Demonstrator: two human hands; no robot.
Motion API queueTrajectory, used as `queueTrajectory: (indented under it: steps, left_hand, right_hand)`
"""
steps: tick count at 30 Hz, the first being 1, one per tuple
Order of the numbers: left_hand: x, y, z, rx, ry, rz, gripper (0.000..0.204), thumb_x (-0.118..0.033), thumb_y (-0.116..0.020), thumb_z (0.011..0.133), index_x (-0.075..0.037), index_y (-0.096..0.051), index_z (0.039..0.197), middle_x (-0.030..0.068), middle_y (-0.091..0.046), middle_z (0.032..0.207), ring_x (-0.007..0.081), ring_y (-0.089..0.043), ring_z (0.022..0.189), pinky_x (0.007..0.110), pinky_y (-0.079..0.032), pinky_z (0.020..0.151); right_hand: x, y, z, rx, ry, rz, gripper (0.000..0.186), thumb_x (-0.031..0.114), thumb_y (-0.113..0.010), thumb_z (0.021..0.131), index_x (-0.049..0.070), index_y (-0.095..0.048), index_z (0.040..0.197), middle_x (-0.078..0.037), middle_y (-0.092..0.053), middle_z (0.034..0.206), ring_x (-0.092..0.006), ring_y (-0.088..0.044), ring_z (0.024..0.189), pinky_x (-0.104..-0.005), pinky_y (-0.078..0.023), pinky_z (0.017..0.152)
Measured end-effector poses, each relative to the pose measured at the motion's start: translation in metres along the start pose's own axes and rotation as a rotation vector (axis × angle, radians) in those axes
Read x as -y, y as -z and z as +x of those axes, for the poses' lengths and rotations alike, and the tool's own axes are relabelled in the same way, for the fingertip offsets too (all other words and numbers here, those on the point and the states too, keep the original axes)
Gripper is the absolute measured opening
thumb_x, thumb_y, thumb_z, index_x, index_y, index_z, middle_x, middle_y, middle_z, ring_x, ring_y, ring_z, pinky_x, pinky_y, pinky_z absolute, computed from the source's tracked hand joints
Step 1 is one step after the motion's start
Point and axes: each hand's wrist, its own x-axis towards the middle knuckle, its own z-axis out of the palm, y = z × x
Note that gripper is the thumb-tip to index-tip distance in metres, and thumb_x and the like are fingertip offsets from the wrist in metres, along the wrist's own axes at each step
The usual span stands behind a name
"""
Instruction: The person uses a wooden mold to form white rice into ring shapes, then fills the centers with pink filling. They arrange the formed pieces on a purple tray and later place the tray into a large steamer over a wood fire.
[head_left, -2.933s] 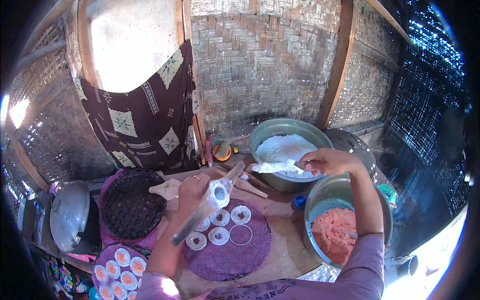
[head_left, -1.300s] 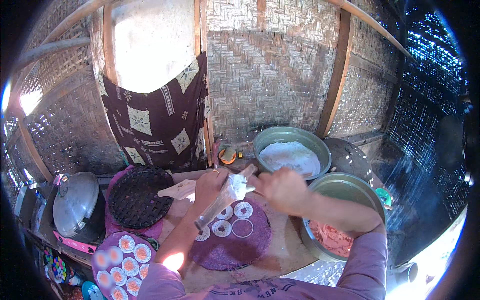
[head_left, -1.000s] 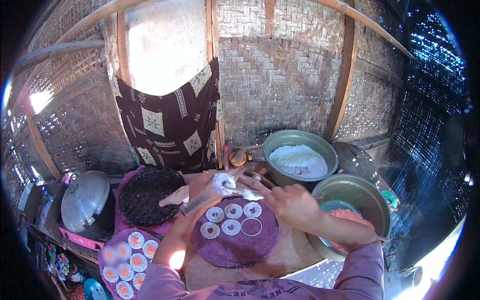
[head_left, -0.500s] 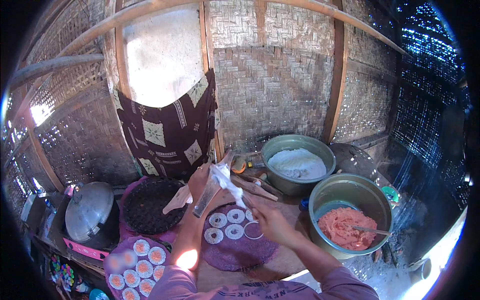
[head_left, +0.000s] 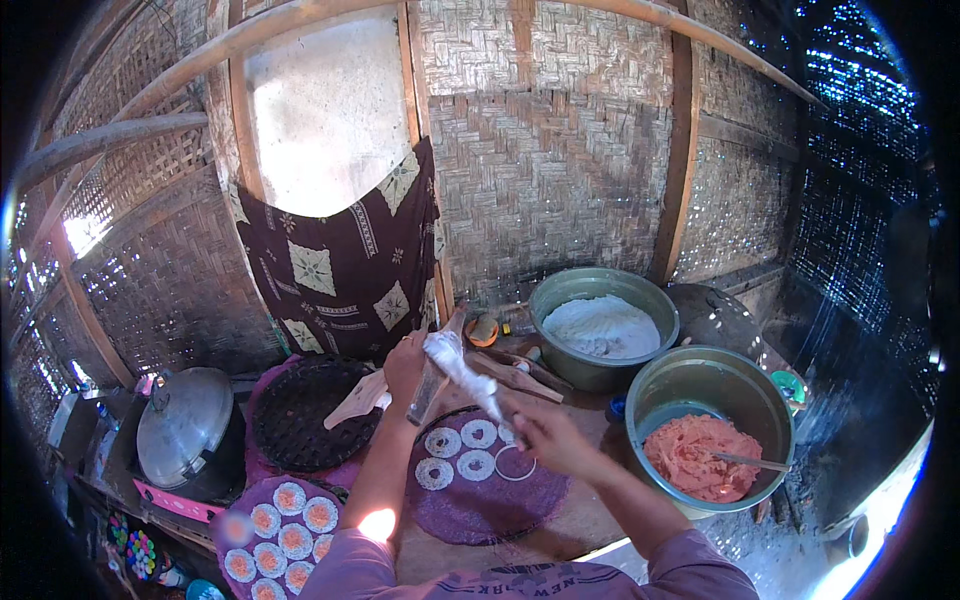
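My left hand point(head_left: 404, 364) is closed on a wooden tool point(head_left: 429, 388) with a white-coated middle, held upright at a tilt above the left of the purple round mat point(head_left: 470, 515). My right hand point(head_left: 548, 440) grips a spatula loaded with white paste point(head_left: 470, 375), which meets the wooden tool. Several white lacy rounds point(head_left: 435, 472) lie on the mat beside a thin ring point(head_left: 515, 478), partly behind my right hand. Another wooden piece point(head_left: 350, 405) lies left of my left hand.
A bowl of white flour point(head_left: 600, 325) and a bowl of pink mixture point(head_left: 700, 455) stand right. Left are a black woven tray point(head_left: 300, 420), a lidded pot point(head_left: 185, 425) on a stove and a mat of orange-topped rounds point(head_left: 280, 545). A woven wall point(head_left: 550, 190) rises behind.
My right hand has come down from beside the flour bowl toward the middle, bringing the loaded spatula against the wooden tool. My left hand sits slightly higher, still gripping it.
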Motion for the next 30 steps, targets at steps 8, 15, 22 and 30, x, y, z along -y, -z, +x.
queueTrajectory:
  steps: [8, 15, 22, 30]
  left_hand:
    - [-0.001, 0.055, 0.002, 0.038, 0.044, -0.363, 0.017, -0.015, -0.066, 0.081, -0.003, -0.062, 0.093, 0.0097, -0.065, 0.080, 0.0282, -0.063, 0.074, 0.041, -0.050, 0.070]
    - [-0.022, 0.070, -0.015, 0.087, 0.633, -2.368, 0.014, -0.010, -0.059, 0.073, -0.010, -0.047, 0.080, 0.0020, -0.043, 0.077, 0.0139, -0.042, 0.068, 0.031, -0.040, 0.066]
    - [0.007, 0.032, -0.080, 0.256, 0.648, -0.860, 0.028, -0.009, -0.066, 0.082, -0.002, -0.062, 0.109, 0.0051, -0.066, 0.103, 0.0179, -0.063, 0.092, 0.031, -0.052, 0.079]
    - [-0.053, 0.068, -0.094, 0.661, 0.007, -0.706, 0.022, -0.018, -0.076, 0.074, -0.008, -0.066, 0.091, 0.0066, -0.068, 0.084, 0.0207, -0.067, 0.075, 0.033, -0.053, 0.068]
  right_hand:
    - [-0.034, 0.159, 0.063, -0.356, -0.300, -1.281, 0.041, 0.033, -0.046, 0.096, 0.015, -0.056, 0.132, -0.020, -0.057, 0.129, -0.0358, -0.057, 0.116, -0.0468, -0.045, 0.096]
    - [-0.026, -0.031, 0.027, 0.485, -0.380, 1.218, 0.102, 0.080, -0.029, 0.083, 0.001, -0.030, 0.147, -0.018, -0.046, 0.142, -0.0294, -0.055, 0.120, -0.0442, -0.049, 0.093]
    - [-0.027, -0.010, -0.031, 0.036, -0.406, 1.241, 0.080, 0.063, -0.037, 0.092, -0.002, -0.038, 0.139, -0.008, -0.058, 0.076, -0.0151, -0.047, 0.046, -0.0292, -0.036, 0.033]
    - [0.034, 0.026, -0.028, -0.148, 0.178, 0.001, 0.064, 0.033, -0.056, 0.092, -0.003, -0.031, 0.138, -0.017, -0.056, 0.105, -0.0299, -0.059, 0.092, -0.0410, -0.048, 0.082]
